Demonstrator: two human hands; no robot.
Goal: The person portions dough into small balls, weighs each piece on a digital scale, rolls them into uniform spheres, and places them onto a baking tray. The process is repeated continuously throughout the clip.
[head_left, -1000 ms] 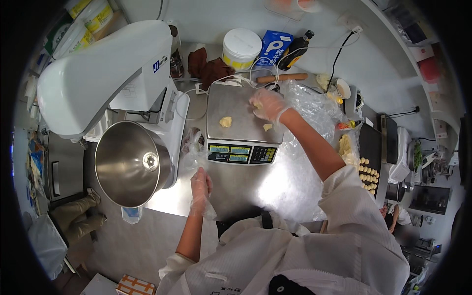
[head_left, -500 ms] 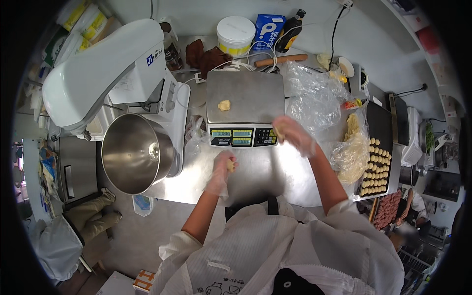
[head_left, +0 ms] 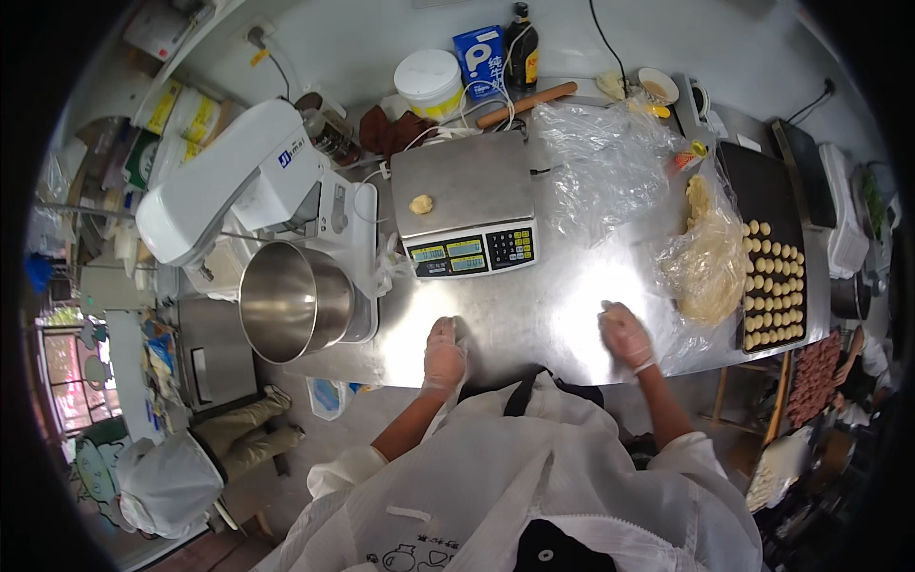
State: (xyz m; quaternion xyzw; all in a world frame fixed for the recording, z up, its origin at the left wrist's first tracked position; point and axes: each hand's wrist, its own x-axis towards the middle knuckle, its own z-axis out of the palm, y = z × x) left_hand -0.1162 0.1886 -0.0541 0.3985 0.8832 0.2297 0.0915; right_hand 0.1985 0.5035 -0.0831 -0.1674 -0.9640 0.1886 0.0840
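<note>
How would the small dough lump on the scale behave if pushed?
The dough lump would probably dent, as its uneven, hand-torn look suggests softness. Being irregular rather than round, it likely wouldn't roll far across the flat scale plate.

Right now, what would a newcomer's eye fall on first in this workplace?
Probably the big white mixer on the left of the steel counter, with its shiny bowl at the near side. Next would come the dark tray at the right, its near part filled with rows of pale dough balls. Between them, a scale with one small lump of dough on top stands out.
</note>
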